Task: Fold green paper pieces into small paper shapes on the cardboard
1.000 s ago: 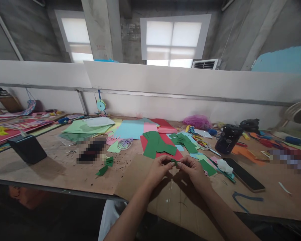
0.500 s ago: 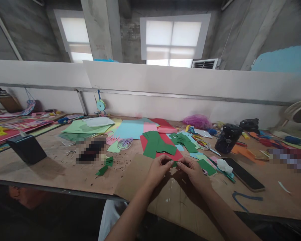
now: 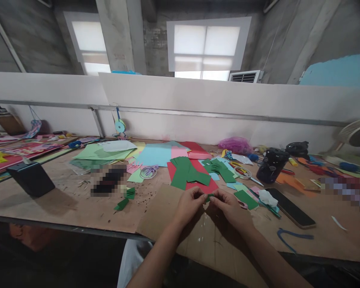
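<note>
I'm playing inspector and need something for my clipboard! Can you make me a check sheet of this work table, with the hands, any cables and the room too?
Surface: wooden table, speckled with small dark spots; cardboard under the hands.
Things in use: small green piece held up; green sheets lie on red paper.
Clutter: phone, crumpled white tissue and black cup on the right.
Hands: left hand and right hand both pinch the green piece.
Cables: nothing seen.
Surroundings: white board behind, windows above, fan far right.
</note>
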### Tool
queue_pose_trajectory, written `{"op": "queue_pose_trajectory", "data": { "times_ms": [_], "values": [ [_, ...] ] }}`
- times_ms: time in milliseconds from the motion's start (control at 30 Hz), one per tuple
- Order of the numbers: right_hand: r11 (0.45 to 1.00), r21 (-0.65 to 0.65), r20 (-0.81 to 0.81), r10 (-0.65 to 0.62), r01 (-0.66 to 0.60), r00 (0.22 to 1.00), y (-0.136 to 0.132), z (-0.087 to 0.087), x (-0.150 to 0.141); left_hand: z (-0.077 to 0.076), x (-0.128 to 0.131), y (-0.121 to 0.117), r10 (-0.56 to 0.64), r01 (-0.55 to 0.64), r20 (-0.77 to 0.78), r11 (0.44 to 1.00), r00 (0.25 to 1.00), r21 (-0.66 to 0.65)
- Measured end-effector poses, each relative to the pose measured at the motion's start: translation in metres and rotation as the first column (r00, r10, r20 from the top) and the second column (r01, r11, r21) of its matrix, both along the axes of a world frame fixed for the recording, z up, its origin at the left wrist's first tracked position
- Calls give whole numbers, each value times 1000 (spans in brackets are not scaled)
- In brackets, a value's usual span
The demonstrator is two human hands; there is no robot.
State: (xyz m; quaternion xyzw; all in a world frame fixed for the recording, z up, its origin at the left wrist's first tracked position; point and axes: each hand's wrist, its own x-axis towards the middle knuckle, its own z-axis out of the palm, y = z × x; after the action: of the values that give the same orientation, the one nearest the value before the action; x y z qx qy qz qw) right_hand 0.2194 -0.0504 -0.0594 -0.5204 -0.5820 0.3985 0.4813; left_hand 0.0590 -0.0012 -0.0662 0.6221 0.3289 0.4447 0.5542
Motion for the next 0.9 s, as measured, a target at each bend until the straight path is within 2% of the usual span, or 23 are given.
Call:
{"op": "queue_pose_trajectory", "data": {
  "times_ms": [167, 233, 400, 567, 767, 900],
  "values": [
    [999, -19, -63, 28, -30, 998, 2, -2, -1, 6, -1, -2, -64, 74, 93, 990, 994, -117],
    [1000, -5, -56, 22, -22, 998, 3, -3, -1, 7, -1, -3, -71, 81, 76, 986, 995, -144],
    [1000, -16, -66, -4, 2, 998, 2, -1, 1, 5, 0, -3, -76, 76, -4, 994, 997, -83],
    [1000, -6, -158, -5, 4, 987, 2, 2, 1, -1, -1, 1, -78, 78, 1, 990, 997, -120],
    [994, 75, -124, -64, 74, 990, 5, 3, 4, -3, -1, 1, -75, 74, -84, 997, 994, -18],
    [996, 59, -133, -59, 67, 989, 6, 1, 5, 0, -1, -2, -103, 99, -116, 994, 988, -45]
  ]
}}
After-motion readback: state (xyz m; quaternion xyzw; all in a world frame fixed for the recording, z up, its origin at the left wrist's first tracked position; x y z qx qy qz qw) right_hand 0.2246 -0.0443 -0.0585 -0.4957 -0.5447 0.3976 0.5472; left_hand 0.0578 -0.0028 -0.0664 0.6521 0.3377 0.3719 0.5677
